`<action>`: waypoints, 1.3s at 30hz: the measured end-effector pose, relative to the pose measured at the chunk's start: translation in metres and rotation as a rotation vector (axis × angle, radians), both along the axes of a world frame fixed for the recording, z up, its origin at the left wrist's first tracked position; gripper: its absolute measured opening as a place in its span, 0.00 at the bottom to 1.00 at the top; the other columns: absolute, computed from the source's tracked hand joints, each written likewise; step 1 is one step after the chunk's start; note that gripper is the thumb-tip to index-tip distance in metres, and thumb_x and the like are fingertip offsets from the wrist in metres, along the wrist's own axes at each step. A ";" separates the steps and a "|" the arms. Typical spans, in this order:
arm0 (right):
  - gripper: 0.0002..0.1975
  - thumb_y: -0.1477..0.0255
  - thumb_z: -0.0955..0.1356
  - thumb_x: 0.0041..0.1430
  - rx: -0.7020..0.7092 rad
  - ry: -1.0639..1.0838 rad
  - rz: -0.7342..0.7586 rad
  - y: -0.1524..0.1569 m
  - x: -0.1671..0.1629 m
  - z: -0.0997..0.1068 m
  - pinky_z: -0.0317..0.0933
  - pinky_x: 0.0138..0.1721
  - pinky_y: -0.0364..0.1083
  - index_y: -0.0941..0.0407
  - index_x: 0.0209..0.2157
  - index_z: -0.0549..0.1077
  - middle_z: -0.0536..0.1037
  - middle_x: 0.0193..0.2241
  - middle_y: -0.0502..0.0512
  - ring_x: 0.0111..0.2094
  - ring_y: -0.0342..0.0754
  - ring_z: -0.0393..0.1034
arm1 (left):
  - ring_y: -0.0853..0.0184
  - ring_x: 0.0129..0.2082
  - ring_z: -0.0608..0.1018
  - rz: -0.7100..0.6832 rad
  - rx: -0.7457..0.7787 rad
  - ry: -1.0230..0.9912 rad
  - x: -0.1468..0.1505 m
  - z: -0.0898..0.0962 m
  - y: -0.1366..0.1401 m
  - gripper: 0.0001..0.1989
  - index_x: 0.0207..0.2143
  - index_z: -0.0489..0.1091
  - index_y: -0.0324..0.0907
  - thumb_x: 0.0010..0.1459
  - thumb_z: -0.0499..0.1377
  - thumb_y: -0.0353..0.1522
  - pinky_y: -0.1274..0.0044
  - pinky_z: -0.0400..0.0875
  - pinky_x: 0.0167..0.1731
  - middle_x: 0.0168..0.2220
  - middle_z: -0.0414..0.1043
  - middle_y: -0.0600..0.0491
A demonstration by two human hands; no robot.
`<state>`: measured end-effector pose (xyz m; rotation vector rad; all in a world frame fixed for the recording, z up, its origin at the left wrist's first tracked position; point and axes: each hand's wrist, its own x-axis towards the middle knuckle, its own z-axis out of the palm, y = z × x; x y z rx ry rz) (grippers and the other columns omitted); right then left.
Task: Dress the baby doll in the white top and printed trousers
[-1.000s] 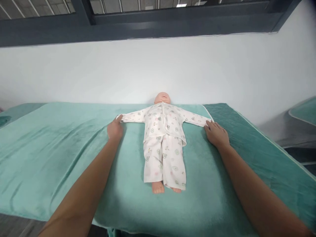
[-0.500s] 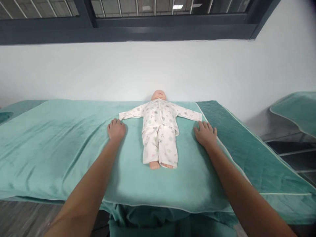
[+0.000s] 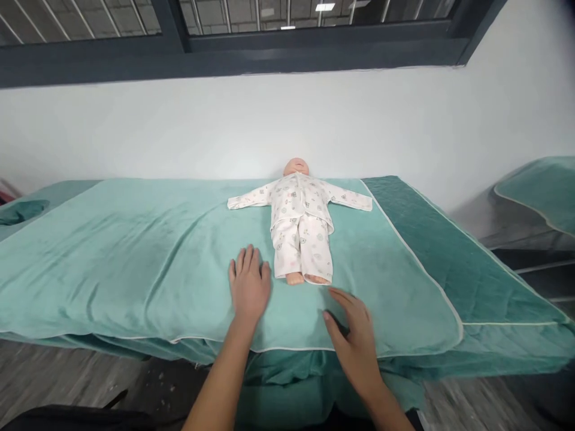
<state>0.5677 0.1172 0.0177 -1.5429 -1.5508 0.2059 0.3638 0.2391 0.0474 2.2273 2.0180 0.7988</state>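
Observation:
A baby doll (image 3: 296,166) lies on its back on a light green blanket (image 3: 188,287), its head toward the wall. It wears a white printed top (image 3: 300,197) with both sleeves spread sideways, and matching white trousers (image 3: 305,248); its feet show at the hems. My left hand (image 3: 250,284) rests on the blanket left of the trouser legs, open, fingers slightly apart. Near the doll's feet, at the lower right, my right hand (image 3: 354,332) is open, thumb apart from the fingers, holding nothing. Its fingertips are close to the right trouser hem; whether they touch it I cannot tell.
A darker green quilted cover (image 3: 485,281) shows on the bed to the right. Behind the bed stands a white wall (image 3: 224,131) with a dark window frame (image 3: 314,51) above. A green-covered piece (image 3: 543,191) is at the far right. Grey floor (image 3: 67,371) shows below.
Both hands have left the sleeve ends and come inward and down toward the doll's feet. The camera view has shifted slightly. The doll lies in the same pose.

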 end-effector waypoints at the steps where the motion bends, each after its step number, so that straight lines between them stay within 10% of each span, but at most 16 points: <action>1: 0.19 0.65 0.65 0.63 -0.002 -0.002 -0.015 -0.002 -0.004 0.000 0.58 0.55 0.68 0.46 0.56 0.66 0.74 0.53 0.58 0.55 0.61 0.67 | 0.55 0.67 0.59 -0.041 0.004 -0.048 0.002 -0.001 -0.010 0.22 0.60 0.63 0.42 0.66 0.47 0.36 0.56 0.46 0.66 0.66 0.60 0.45; 11: 0.16 0.72 0.64 0.62 0.101 0.029 -0.091 0.032 -0.007 0.026 0.66 0.47 0.57 0.51 0.51 0.66 0.70 0.47 0.61 0.48 0.56 0.67 | 0.60 0.46 0.76 -0.173 -0.010 -0.319 0.016 0.011 -0.031 0.04 0.39 0.67 0.48 0.61 0.55 0.33 0.60 0.56 0.61 0.41 0.76 0.52; 24: 0.07 0.77 0.68 0.58 0.039 -0.559 -0.006 0.085 -0.035 0.056 0.56 0.54 0.58 0.55 0.39 0.72 0.72 0.53 0.61 0.56 0.60 0.61 | 0.67 0.37 0.72 -0.342 -0.135 -0.794 0.014 0.012 -0.025 0.03 0.35 0.65 0.43 0.61 0.55 0.32 0.75 0.65 0.40 0.35 0.70 0.54; 39: 0.08 0.81 0.64 0.58 0.136 -0.286 0.153 0.063 -0.013 0.069 0.61 0.51 0.56 0.54 0.37 0.67 0.72 0.50 0.59 0.51 0.55 0.64 | 0.69 0.34 0.70 -0.336 -0.140 -0.982 -0.002 0.001 -0.024 0.05 0.32 0.63 0.42 0.57 0.58 0.33 0.78 0.64 0.37 0.31 0.65 0.56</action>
